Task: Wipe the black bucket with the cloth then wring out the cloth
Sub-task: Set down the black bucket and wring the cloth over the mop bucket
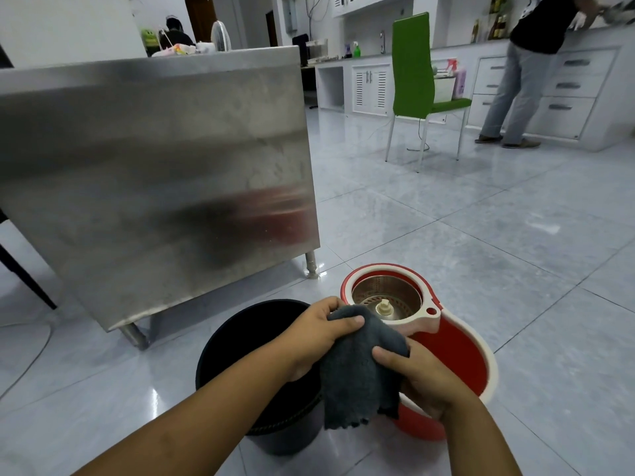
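Observation:
The black bucket (247, 341) stands upright on the tiled floor, low in the middle of the view. Just to its right I hold a dark grey cloth (357, 372) above the gap between the two buckets. My left hand (318, 333) grips the cloth's top edge, thumb over the fabric. My right hand (417, 377) pinches its right side, lower down. The cloth hangs loose, with its scalloped lower edge dangling freely. My left forearm crosses over the black bucket's rim and hides part of it.
A red and white spin-mop bucket (457, 345) with a steel basket (386, 295) touches the black bucket's right. A stainless steel counter (154, 173) on legs stands behind left. Farther right are a green chair (417, 80) and a person (529, 73) at white cabinets.

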